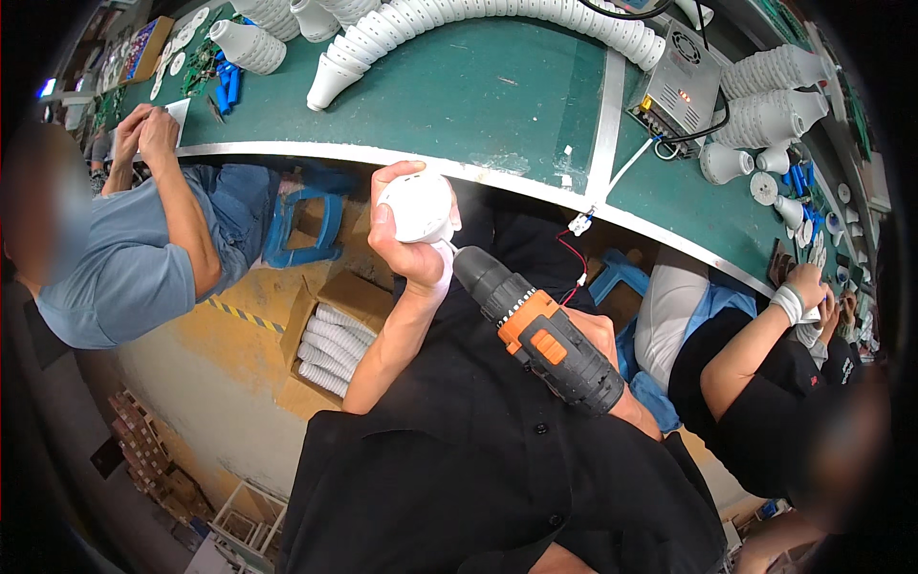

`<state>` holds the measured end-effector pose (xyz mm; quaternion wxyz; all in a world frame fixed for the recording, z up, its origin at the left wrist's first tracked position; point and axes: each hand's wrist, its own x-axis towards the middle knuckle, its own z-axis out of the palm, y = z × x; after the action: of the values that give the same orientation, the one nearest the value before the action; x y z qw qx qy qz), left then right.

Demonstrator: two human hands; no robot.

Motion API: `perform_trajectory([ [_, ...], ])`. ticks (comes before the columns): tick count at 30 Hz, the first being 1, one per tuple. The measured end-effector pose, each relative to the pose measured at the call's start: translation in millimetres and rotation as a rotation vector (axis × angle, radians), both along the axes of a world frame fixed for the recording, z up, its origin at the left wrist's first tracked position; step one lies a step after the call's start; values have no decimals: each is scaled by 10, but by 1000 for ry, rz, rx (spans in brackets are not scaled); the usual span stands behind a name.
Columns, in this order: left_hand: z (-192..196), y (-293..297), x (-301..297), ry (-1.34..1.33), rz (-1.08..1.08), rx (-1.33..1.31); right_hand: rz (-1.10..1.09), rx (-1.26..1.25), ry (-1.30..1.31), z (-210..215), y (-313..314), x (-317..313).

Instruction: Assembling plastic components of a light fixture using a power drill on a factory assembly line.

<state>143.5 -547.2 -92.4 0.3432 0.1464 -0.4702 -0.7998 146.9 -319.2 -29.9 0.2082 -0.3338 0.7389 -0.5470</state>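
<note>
A white, rounded plastic housing (418, 207) is held up in front of the bench edge, with my left hand (394, 247) closed around it. My right hand (601, 337) grips an orange and black cordless drill (537, 330), its chuck pointing up and left. The drill's tip reaches the lower right side of the housing, close to my left wrist; whether it touches cannot be made out. Beyond, on the bench, a long curved row of nested white cone-shaped housings (478, 13) lies across the green mat (459, 96).
A metal power supply (681, 81) sits on the bench, wired to a small white connector (579, 225) hanging at the edge. Stacked white housings (775, 72) stand right. Co-workers sit on both sides, hands (148, 132) on the bench. An open carton (330, 340) of white parts and a blue stool (304, 230) are below.
</note>
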Motion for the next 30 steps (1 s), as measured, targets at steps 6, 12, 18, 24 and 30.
perform_trajectory([
  [6,2,-6,9,4,-26,-10,19,8,-51,8,14,-6],
  [12,-11,-11,26,18,-47,-5,4,12,-77,49,-9,-8],
  [18,20,13,45,12,-62,24,7,26,-57,3,9,3],
  [24,27,51,57,16,-83,35,13,29,-31,-40,17,3],
  [30,13,76,48,27,-94,26,14,41,-48,-19,7,-19],
])
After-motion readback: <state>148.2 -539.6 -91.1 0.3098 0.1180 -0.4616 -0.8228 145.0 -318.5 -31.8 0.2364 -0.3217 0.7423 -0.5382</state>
